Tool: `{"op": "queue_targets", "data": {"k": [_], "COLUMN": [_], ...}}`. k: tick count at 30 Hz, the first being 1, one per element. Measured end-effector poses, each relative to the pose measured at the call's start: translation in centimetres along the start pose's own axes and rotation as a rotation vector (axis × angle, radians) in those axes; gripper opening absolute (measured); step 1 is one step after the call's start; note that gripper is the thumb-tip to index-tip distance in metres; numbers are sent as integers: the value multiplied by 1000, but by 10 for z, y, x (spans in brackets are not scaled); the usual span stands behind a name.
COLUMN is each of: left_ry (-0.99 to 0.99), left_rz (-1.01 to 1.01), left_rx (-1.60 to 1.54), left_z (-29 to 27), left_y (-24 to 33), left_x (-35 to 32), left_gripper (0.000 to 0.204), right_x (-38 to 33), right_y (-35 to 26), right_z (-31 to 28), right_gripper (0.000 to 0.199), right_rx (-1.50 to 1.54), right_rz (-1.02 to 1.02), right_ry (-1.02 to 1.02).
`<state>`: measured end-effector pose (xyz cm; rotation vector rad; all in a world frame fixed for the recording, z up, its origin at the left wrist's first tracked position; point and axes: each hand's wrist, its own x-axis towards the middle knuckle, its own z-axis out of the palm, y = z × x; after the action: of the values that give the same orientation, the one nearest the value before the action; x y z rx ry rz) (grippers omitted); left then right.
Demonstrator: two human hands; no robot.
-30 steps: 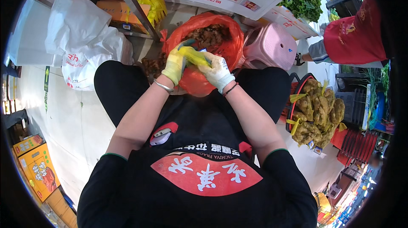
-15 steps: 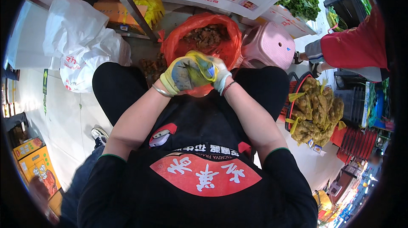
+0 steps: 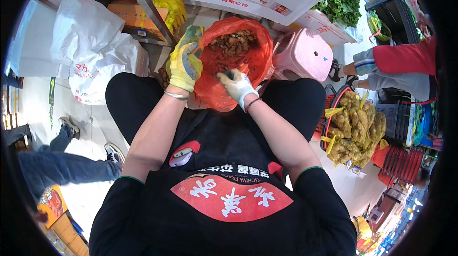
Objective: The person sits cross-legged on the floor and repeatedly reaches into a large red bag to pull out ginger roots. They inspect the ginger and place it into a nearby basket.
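Note:
A red plastic bag (image 3: 261, 60) stands open between my knees, with brown, knobbly, soil-covered ginger (image 3: 234, 43) inside. My left hand (image 3: 185, 60), in a yellow glove with blue-grey patches, is at the bag's left rim. Its fingers are bent, and what they may hold is hidden. Over the near part of the bag is my right hand (image 3: 237, 86) in a pale glove with darker fingertips. Its fingers are curled together, pointing into the bag; anything in them is too small to make out. More brown pieces (image 3: 164, 77) lie beside my left wrist, partly covered.
A pink plastic stool (image 3: 305, 53) stands right of the bag. Bagged ginger roots (image 3: 355, 127) fill a basket farther right. White plastic sacks (image 3: 95, 51) sit at the left. Other people's legs (image 3: 71, 170) are at the left, and a person in red (image 3: 403, 60) is at the right.
My hands were together above the bag's near edge; now they are apart. The left has moved up and left, the right down to the bag. Another person's legs have come farther in at left.

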<state>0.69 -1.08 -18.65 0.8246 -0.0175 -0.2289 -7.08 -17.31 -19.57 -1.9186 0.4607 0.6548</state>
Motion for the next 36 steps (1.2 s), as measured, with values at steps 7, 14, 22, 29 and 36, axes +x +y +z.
{"op": "queue_targets", "data": {"k": [7,14,22,29,36], "left_ry": [-291,140,-6,18,126], "left_rz": [-422,182,-652,-510,-475], "left_rx": [-217,1092,-146,224,-130], "left_z": [19,-32,-28,16,-3], "left_y": [-17,-41,-2,19,76], "left_x": [-23,0,21,34,78], "left_gripper": [52,38,21,23,24], "right_x": [-36,-36,-35,1,89], "right_y": [-19,-21,-39,-53,-47], "right_z": [11,-9,15,15,-6], "right_gripper": [32,17,26,29,30], "right_rx": [-116,377,1,-11,525], "right_rz": [-800,-567,-649,-563,-400], "right_ry": [455,-182,-488,-559,-511]}}
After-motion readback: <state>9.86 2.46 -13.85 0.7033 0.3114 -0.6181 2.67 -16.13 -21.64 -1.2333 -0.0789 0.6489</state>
